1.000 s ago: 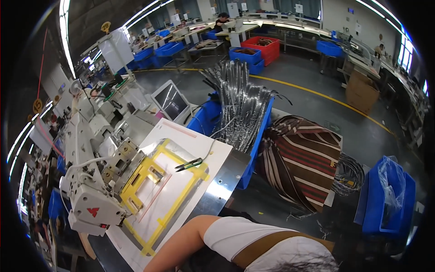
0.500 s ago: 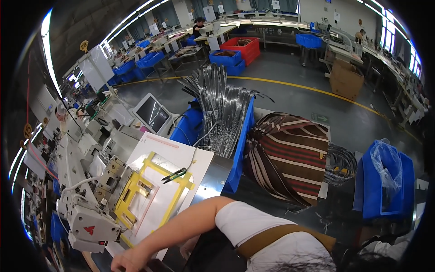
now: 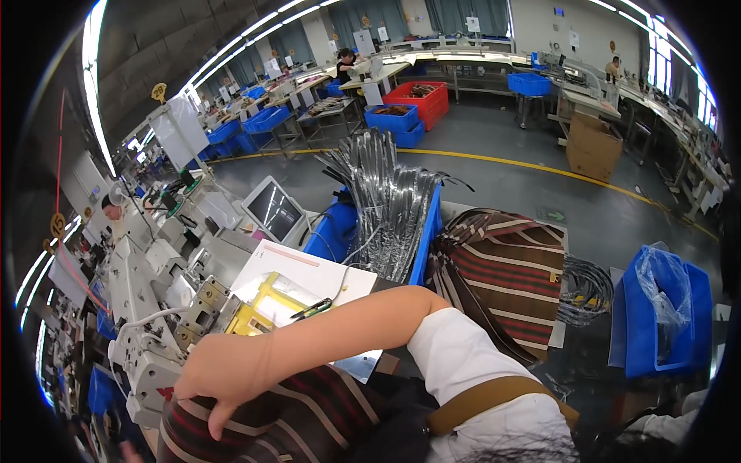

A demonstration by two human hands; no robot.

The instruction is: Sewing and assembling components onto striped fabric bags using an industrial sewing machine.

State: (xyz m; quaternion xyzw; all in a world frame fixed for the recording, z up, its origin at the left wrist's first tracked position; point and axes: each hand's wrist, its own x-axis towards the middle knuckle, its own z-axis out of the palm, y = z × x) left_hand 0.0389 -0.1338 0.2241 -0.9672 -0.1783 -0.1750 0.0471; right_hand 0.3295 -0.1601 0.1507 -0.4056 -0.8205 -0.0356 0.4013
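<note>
Across the near edge of the flat white work surface lies a brown, dark red and cream striped cloth. My right hand is on its left end, thumb spread from part-curled fingers; I cannot tell whether it grips. My left hand is a blurred sliver, its state unclear. Beyond, toward the surface's right edge, lie slim black-and-green thread snips.

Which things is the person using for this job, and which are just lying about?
Seem part of the job:
- striped cloth in the right hand
- white machine
- yellow frame

Probably just lying about:
- cardboard box
- red crate
- blue bin with clear plastic
</note>
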